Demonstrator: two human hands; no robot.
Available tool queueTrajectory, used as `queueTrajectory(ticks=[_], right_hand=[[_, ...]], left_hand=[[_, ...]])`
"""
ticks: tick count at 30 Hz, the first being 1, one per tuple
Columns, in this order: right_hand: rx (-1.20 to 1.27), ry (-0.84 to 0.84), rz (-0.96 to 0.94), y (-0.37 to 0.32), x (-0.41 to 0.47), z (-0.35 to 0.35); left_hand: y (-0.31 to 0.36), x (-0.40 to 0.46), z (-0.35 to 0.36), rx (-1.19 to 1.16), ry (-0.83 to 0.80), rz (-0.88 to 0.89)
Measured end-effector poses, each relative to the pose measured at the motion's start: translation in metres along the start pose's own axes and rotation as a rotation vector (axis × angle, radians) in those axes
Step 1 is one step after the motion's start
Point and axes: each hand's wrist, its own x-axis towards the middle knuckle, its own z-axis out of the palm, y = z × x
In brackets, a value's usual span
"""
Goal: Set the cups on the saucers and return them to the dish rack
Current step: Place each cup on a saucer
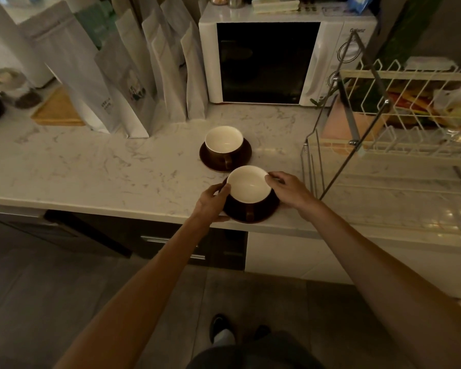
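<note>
Cup (248,185) on saucer (261,213) sits between my hands: left hand (210,199) and right hand (288,190) pinch the saucer's edges at the desk (91,169) rim.

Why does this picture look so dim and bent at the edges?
Head view: the room light is low and warm, so the dark saucers lose detail while the white cup insides stand out; the wide lens bows the dish rack and counter edge; faint glare shows on the microwave door.

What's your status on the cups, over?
Left hand and right hand gripping near brown saucer with white-lined brown cup on it. Far cup sits on its saucer. Wire dish rack right, path clear.
</note>
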Motion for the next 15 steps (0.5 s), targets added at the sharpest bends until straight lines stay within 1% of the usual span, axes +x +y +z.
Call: queueTrajectory(ticks=[5,10,15], right_hand=[[0.058,-0.018,0.000,0.005,0.001,0.002],[0.069,-0.019,-0.031,0.008,0.002,0.002],[0.090,-0.042,-0.040,0.010,-0.008,0.002]], left_hand=[[0.000,-0.002,0.000,-0.052,-0.011,0.028],[-0.001,-0.005,0.006,-0.027,0.038,0.059],[-0.007,-0.018,0.006,-0.036,0.063,0.047]])
